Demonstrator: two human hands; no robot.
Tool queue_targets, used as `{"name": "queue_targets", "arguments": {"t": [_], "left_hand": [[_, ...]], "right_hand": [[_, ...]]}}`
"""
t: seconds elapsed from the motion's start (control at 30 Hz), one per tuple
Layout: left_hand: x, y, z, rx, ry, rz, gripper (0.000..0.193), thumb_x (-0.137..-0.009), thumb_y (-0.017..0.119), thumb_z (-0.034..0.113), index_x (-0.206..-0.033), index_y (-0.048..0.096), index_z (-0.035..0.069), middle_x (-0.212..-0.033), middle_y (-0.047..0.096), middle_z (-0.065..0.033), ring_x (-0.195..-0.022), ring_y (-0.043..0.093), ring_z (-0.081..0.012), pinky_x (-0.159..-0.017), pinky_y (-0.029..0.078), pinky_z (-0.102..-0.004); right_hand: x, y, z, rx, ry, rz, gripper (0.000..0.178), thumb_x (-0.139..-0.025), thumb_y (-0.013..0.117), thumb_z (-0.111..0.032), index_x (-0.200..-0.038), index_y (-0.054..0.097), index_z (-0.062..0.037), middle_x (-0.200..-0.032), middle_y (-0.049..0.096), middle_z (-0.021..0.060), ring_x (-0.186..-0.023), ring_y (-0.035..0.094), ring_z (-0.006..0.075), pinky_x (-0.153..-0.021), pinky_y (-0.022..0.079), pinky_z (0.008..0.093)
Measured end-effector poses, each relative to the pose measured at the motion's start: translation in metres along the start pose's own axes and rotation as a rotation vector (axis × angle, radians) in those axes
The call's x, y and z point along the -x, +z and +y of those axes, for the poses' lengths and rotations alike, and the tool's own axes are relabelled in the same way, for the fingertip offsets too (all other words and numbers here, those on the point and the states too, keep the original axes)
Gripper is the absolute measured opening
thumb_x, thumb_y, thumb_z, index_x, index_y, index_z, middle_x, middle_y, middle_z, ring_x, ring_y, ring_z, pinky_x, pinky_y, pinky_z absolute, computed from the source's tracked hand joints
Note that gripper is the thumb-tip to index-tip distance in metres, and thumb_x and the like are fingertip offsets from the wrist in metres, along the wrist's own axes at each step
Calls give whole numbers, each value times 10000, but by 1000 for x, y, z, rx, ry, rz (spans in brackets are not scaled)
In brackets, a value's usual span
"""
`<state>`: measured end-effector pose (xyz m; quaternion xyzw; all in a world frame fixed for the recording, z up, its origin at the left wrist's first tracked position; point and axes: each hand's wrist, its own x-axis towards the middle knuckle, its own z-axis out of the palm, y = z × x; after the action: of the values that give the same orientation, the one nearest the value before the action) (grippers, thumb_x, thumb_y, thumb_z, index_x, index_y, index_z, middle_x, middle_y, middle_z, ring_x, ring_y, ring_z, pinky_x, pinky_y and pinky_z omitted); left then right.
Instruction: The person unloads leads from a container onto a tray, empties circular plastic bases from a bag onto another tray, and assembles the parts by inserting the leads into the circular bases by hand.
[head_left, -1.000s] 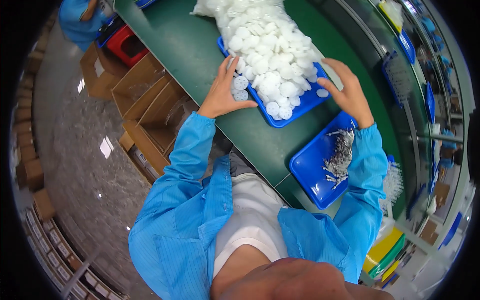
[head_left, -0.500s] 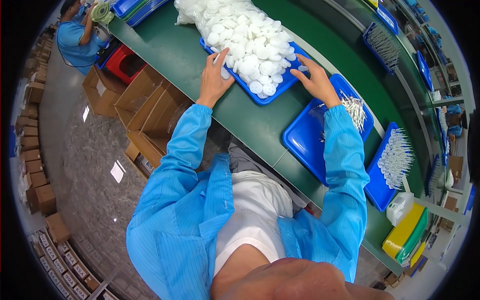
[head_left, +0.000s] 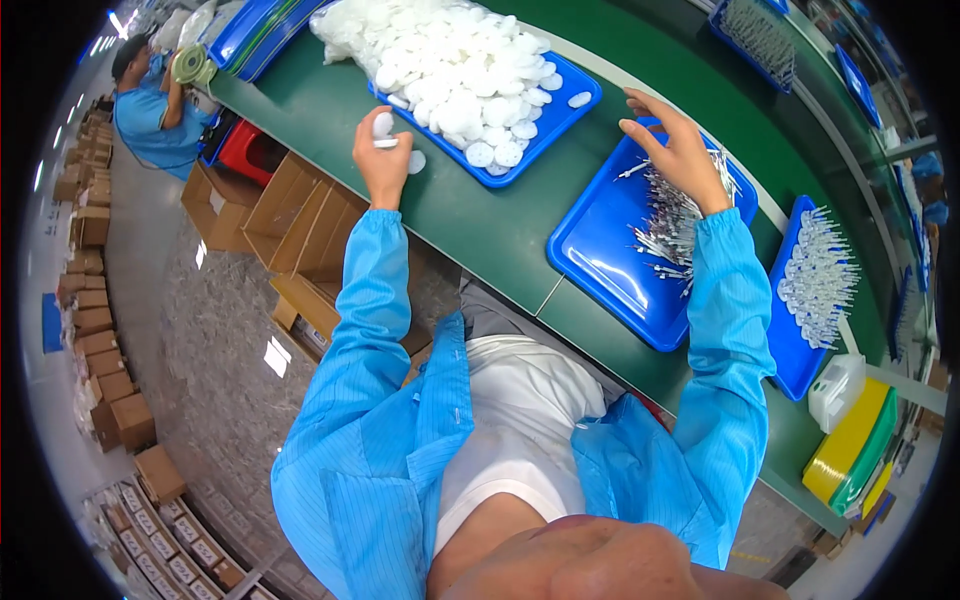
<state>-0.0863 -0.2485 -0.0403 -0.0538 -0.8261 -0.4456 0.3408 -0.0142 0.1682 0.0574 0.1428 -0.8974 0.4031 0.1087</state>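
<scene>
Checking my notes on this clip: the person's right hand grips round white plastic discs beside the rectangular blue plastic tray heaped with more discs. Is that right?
Not quite: the head view shows the left hand, not the right hand, gripping the round white plastic discs beside the rectangular blue plastic tray heaped with more discs.

The left hand (head_left: 385,172) curls inward by the counter's (head_left: 475,225) near edge; the right hand (head_left: 686,160) arches loosely, thumb apart.

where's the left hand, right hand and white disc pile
left hand (head_left: 383,172): head view, middle of the hand
right hand (head_left: 688,152): head view, middle of the hand
white disc pile (head_left: 462,80): head view, pile's middle
</scene>
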Motion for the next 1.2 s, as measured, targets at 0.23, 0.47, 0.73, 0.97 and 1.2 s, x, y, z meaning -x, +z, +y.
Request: {"name": "queue_targets", "arguments": {"t": [0.23, 0.47, 0.73, 0.97, 1.2], "left_hand": [[-27, 58, 127, 272, 354, -251, 435, -706, 671, -18, -1130, 705, 74, -1054, 672, -143, -891, 687, -305, -784, 567, -360], [14, 95, 179, 312, 548, -766, 465, -707, 659, -20, -1135, 715, 152, -1074, 658, -126, -915, 693, -352, -738, 593, -417], [94, 70, 211, 314, 780, -1331, 486, -726, 728, 42, -1195, 678, 161, -1079, 638, -105, -924, 691, -321, -684, 580, -433], [100, 79, 206, 402, 826, -1293, 504, -783, 845, 415, -1163, 692, 121, -1161, 629, -88, -1021, 630, -308, -878, 490, -439], [104, 69, 201, 384, 798, -1222, 684, -680, 876, 569, -1163, 709, 116, -1300, 619, -118, -1233, 565, -339, -1016, 428, -488]], "right_hand": [[39, -27, -25, 12, 84, 29, 453, -974, 708, -262, -1363, 629, -44, -1258, 693, 193, -1182, 666, 321, -984, 531, 401], [102, -35, -57, 65, 128, 112, 362, -915, 751, -130, -1242, 676, 7, -1215, 706, 196, -1132, 673, 369, -974, 520, 408], [207, 4, -53, 397, 189, 58, 141, -821, 761, -78, -949, 726, -31, -803, 648, 109, -774, 636, 307, -710, 484, 424], [195, 17, -37, 430, 171, 211, 71, -861, 735, -83, -889, 716, -20, -800, 655, 123, -750, 648, 322, -695, 505, 435], [186, 31, -56, 162, 174, 151, 105, -890, 736, -86, -943, 730, 4, -864, 693, 149, -777, 665, 350, -711, 518, 433]]}}
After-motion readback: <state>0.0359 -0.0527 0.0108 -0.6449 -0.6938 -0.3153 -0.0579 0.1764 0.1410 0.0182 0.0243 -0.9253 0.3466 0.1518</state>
